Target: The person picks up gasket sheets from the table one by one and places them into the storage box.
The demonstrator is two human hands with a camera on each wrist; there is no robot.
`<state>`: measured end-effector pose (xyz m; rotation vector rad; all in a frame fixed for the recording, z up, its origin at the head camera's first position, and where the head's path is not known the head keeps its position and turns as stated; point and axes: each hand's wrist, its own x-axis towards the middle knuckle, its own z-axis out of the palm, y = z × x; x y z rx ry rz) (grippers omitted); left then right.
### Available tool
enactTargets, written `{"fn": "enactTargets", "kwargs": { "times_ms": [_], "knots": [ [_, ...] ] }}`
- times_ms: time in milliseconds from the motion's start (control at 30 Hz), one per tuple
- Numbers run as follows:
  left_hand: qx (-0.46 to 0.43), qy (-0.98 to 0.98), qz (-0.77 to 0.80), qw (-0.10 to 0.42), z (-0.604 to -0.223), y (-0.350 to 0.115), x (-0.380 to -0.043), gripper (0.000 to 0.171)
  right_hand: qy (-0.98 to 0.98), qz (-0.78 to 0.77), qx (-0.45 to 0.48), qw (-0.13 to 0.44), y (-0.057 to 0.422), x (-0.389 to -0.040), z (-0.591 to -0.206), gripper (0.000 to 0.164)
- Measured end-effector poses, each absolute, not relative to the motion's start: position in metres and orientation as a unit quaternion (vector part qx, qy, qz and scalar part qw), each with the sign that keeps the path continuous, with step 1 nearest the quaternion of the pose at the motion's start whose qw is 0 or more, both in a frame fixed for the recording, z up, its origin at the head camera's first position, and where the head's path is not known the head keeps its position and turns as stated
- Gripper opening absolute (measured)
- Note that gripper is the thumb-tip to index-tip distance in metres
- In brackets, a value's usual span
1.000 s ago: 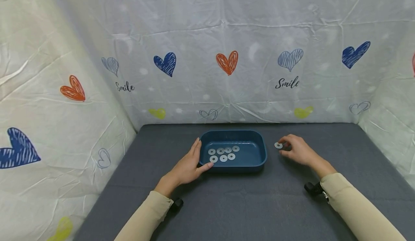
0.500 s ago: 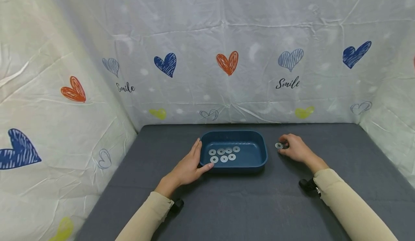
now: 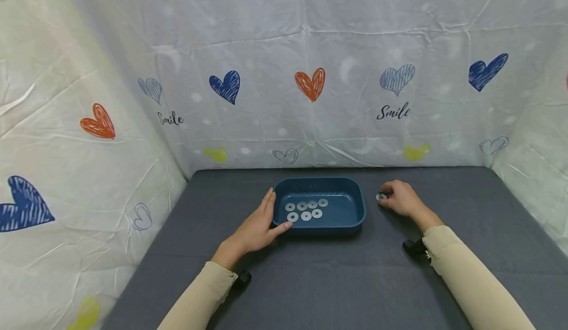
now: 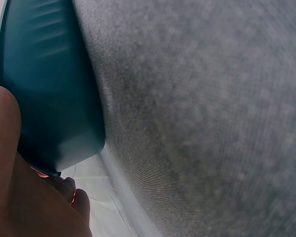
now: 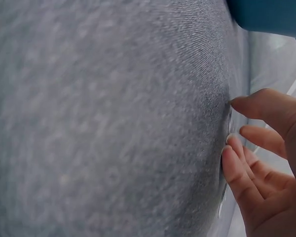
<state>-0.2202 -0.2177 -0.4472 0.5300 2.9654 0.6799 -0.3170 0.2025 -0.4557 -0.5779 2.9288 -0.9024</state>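
A dark blue rectangular dish [image 3: 341, 211] lies on the grey table. Several flat metal washers [image 3: 305, 216] are in its left half, in two rough rows. My left hand [image 3: 250, 229] rests against the dish's left side, fingers straight along the wall and thumb on the front rim. Right of the dish, my right hand [image 3: 403, 199] pinches the edge of one washer [image 3: 380, 197] lying flat on the table; the fingers partly cover it. In the right wrist view the thumb and fingertips meet the washer's thin edge [image 5: 229, 121]. Another thin edge shows below those fingers.
Grey cloth covers the table [image 3: 328, 280]. A white curtain [image 3: 266, 49] printed with hearts rises behind it and at both sides. Black wrist cameras sit under both cuffs. The dish wall [image 5: 271, 17] shows at the right wrist view's top.
The right hand has moved slightly left and its fingers have closed in on the washer beside the dish. The left hand, dish and washers inside stay put.
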Motion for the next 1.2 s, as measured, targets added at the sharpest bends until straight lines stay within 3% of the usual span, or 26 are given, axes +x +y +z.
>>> {"fn": "enactTargets", "kwargs": {
  "times_ms": [267,1200],
  "knots": [
    [0.171,0.959,0.222,0.030,-0.4458,-0.2176,-0.2196,0.104,0.945,-0.275,-0.177,0.022,0.1996,-0.3221,-0.4524,0.027],
    [0.169,0.959,0.225,0.030,-0.4437,-0.2159,-0.2194,0.103,0.945,-0.279,-0.169,0.016,0.1982,-0.3163,-0.4557,0.022]
  ]
}}
